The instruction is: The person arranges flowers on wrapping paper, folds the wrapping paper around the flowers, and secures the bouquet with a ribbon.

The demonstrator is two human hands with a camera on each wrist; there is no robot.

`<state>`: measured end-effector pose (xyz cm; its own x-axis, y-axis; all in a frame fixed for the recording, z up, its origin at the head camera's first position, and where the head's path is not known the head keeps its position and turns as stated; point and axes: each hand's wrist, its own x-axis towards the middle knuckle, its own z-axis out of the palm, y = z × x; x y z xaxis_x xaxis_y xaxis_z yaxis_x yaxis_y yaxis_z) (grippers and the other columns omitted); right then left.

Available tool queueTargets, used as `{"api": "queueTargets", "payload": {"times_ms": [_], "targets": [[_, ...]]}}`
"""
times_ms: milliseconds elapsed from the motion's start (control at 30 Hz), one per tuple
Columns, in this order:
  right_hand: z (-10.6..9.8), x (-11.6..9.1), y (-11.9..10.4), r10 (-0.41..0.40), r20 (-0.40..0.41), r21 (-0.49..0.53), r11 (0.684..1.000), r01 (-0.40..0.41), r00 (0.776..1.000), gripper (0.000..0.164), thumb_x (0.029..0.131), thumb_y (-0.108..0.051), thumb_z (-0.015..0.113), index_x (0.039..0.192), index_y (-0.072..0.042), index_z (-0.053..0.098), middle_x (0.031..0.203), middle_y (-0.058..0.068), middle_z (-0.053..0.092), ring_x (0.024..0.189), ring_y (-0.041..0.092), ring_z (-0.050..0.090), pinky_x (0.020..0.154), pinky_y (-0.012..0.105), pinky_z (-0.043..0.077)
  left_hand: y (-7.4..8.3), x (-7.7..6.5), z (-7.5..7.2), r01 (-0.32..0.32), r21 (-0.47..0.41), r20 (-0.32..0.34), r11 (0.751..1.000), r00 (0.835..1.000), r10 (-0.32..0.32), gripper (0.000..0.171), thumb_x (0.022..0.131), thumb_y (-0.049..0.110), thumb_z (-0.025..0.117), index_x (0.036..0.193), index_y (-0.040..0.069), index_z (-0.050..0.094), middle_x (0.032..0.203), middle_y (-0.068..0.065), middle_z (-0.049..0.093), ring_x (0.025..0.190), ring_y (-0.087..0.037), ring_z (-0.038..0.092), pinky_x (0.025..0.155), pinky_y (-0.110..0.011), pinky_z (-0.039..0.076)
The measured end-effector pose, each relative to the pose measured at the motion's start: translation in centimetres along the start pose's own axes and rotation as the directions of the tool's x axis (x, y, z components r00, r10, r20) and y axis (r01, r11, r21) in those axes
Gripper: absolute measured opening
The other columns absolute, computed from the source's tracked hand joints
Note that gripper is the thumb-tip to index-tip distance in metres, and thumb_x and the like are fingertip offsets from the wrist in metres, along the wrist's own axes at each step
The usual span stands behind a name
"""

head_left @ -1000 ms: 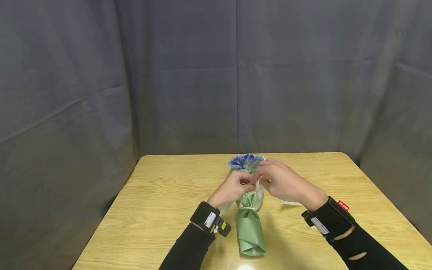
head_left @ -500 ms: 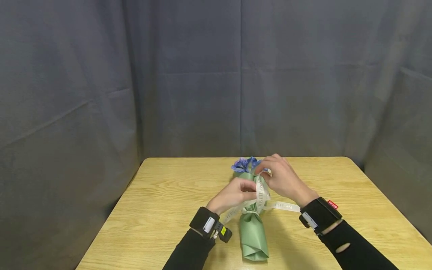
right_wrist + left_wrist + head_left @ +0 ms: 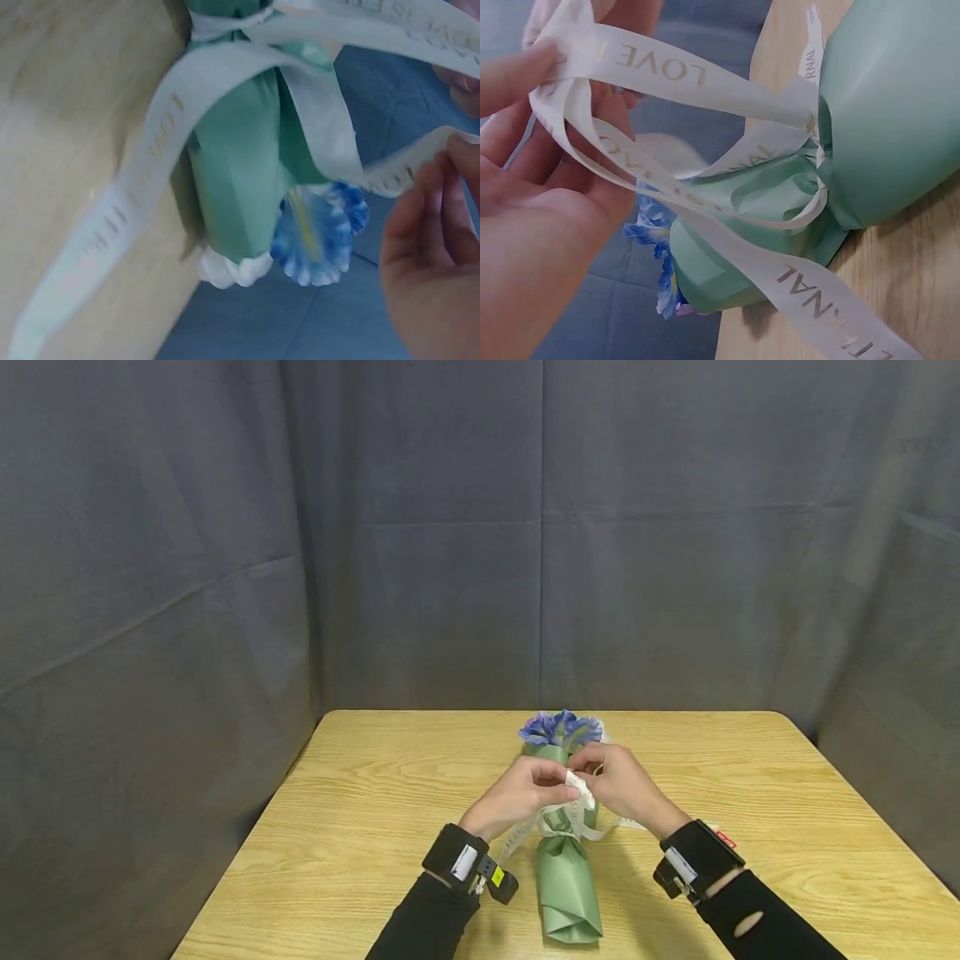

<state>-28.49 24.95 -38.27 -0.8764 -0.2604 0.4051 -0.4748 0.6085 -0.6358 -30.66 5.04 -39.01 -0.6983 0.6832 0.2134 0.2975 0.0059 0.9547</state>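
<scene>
A bouquet in green wrapping paper lies on the table, its blue flowers toward the far edge. White ribbon with gold lettering is tied round the gathered waist of the paper. Above the waist my left hand pinches folded loops of this ribbon between thumb and fingers. My right hand, close beside it, pinches another stretch of ribbon, seen in the right wrist view. A ribbon tail trails past the paper there. White petals show at the wrapping's end.
The wooden table reaches back to a grey curtain, which also hangs at both sides. Both wrists wear black straps with small devices on them.
My right hand, higher over the flowers half a second ago, has come down and nearer my left hand. The raised ribbon loop has dropped and bunched at the left fingers.
</scene>
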Motion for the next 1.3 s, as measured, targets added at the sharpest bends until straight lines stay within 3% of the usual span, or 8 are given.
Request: {"api": "queueTargets", "payload": {"times_ms": [167,333,500,600,767,933,1100,1300], "targets": [[0.0,-0.5,0.7,0.048,0.085,0.146,0.987,-0.060,0.995,0.017,0.094,0.002,0.063,0.105,0.000,0.076,0.095,0.006,0.072,0.084,0.017,0.064,0.073,0.033,0.054,-0.2,0.1,-0.1,-0.001,-0.010,-0.051,1.000,0.999,0.000,0.017,0.097,0.008,0.069,0.108,-0.004,0.072,0.098,0.000,0.071,0.089,-0.009,0.064,0.080,-0.024,0.050],[-0.5,-1.4,1.2,0.097,0.198,0.298,0.942,-0.154,0.975,0.029,0.095,0.005,0.051,0.119,0.004,0.068,0.102,0.012,0.069,0.089,0.026,0.064,0.075,0.038,0.057,-0.6,0.3,-0.2,0.010,-0.023,-0.113,1.000,0.993,-0.013,0.017,0.096,0.010,0.071,0.109,-0.001,0.073,0.098,0.000,0.070,0.090,-0.011,0.064,0.077,-0.025,0.050],[-1.7,-2.3,0.8,0.096,0.181,0.344,0.926,-0.154,0.979,0.041,0.097,0.003,0.049,0.136,0.009,0.056,0.107,0.018,0.068,0.089,0.028,0.065,0.077,0.037,0.056,-0.5,0.5,-0.2,0.023,-0.018,-0.174,1.000,0.984,-0.026,0.016,0.094,0.011,0.073,0.106,0.000,0.073,0.100,-0.001,0.071,0.090,-0.012,0.066,0.077,-0.025,0.050],[-2.2,-2.4,0.0,0.091,0.141,0.324,0.937,-0.133,0.986,0.039,0.100,-0.005,0.055,0.137,0.008,0.057,0.113,0.018,0.069,0.091,0.026,0.066,0.077,0.034,0.056,-0.4,0.6,-0.2,0.018,-0.025,-0.199,1.000,0.980,-0.023,0.016,0.094,0.010,0.073,0.106,0.000,0.074,0.101,-0.003,0.072,0.092,-0.012,0.066,0.080,-0.026,0.051],[-2.1,-2.0,-1.2,0.071,0.087,0.175,0.981,-0.086,0.994,0.032,0.099,-0.022,0.069,0.124,-0.002,0.070,0.107,0.007,0.072,0.093,0.021,0.065,0.077,0.032,0.054,-0.3,0.6,-0.4,0.017,-0.028,-0.212,0.999,0.977,-0.023,0.016,0.094,0.010,0.073,0.108,0.002,0.074,0.103,-0.003,0.072,0.098,-0.015,0.066,0.087,-0.031,0.051],[-1.7,-1.8,-1.9,0.099,0.035,0.162,0.981,-0.104,0.994,0.022,0.098,-0.015,0.069,0.113,0.000,0.074,0.098,0.007,0.073,0.085,0.021,0.067,0.073,0.031,0.054,-0.2,0.5,-0.3,0.008,-0.047,-0.214,0.999,0.977,-0.018,0.018,0.093,0.008,0.074,0.108,0.001,0.070,0.102,-0.003,0.071,0.096,-0.015,0.066,0.087,-0.030,0.052],[-1.7,-1.8,-2.2,0.111,0.022,0.190,0.975,-0.113,0.994,0.019,0.099,-0.011,0.066,0.111,0.002,0.074,0.097,0.010,0.073,0.081,0.022,0.068,0.071,0.030,0.055,-0.1,0.3,-0.2,-0.027,-0.075,-0.209,0.997,0.978,0.011,0.035,0.092,0.001,0.073,0.123,0.001,0.059,0.101,-0.006,0.068,0.091,-0.015,0.066,0.082,-0.027,0.052],[-1.6,-1.7,-2.5,0.093,0.030,0.164,0.982,-0.097,0.995,0.014,0.099,-0.009,0.066,0.106,-0.002,0.075,0.088,0.007,0.069,0.076,0.020,0.063,0.067,0.028,0.052,0.0,-0.1,-0.5,-0.036,0.071,-0.194,0.997,0.980,0.050,0.030,0.094,0.013,0.074,0.122,0.007,0.065,0.107,-0.003,0.065,0.094,-0.016,0.065,0.083,-0.032,0.053]]}}
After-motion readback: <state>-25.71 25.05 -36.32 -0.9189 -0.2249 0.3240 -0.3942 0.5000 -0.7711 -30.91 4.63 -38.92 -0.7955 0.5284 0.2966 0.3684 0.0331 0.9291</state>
